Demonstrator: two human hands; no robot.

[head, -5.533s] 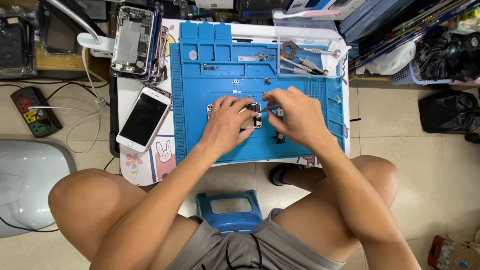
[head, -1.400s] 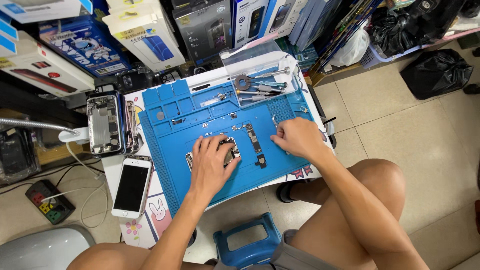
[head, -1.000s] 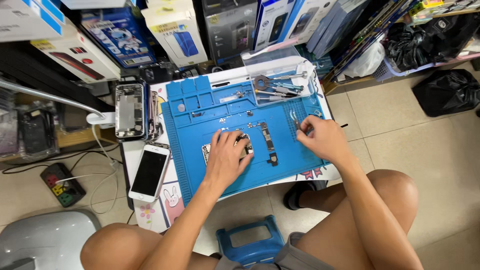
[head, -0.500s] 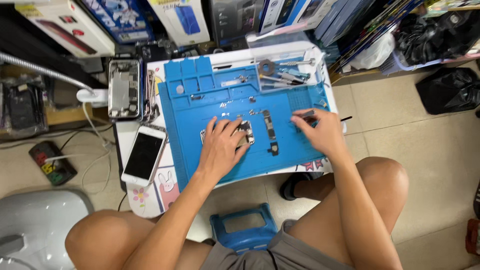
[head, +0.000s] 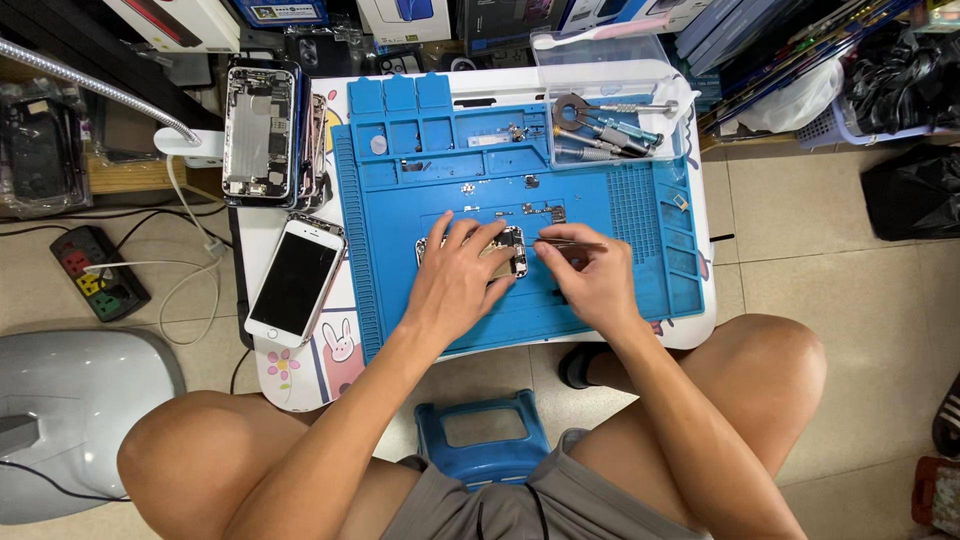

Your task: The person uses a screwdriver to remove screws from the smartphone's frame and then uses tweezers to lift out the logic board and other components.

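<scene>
Opened phone pinned under our left hand, tweezers coming in from the right

The opened phone body [head: 505, 252] lies near the middle of the blue repair mat [head: 640, 290], a little toward the mat's front edge, its long axis running from front edge to back edge as far as our fingers let us see. Our left hand [head: 458, 275] is spread flat on it, pressing rather than gripping, so it is the nearer hand. Our right hand [head: 590, 275] sits just beside the phone's right side, pinched shut on thin tweezers [head: 568, 243] that lie crosswise and point left at the phone. Half a second ago our right hand was well apart, out toward the mat's right edge; it has since drawn in beside the left. The white phone [head: 295, 282] rests off the mat's left edge.
</scene>
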